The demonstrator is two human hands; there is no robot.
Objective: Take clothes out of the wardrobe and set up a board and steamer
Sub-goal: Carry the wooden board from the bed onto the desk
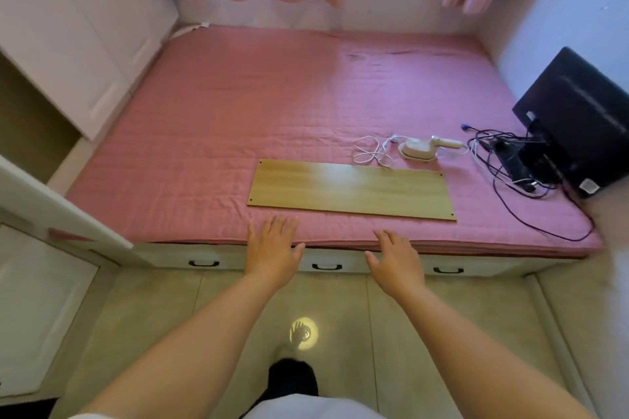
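Both hands reach forward with fingers straight and spread, holding nothing: the left hand [272, 250] and right hand [394, 260] hover at the near edge of the pink bed [211, 133]. Just beyond lies the wooden board [352, 190] (flat on the cover). Behind its far right corner sits the white steamer [423, 147], cord loosely coiled beside it.

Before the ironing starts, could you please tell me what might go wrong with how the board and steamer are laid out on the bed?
1. The flat wooden board lies on the soft pink quilted bed cover, so it may tilt or slide under pressure.
2. The small white handheld steamer rests directly on the fabric; once hot it could scorch or wet it.
3. Its loose white cord lies near the tangled black cables and could snag.
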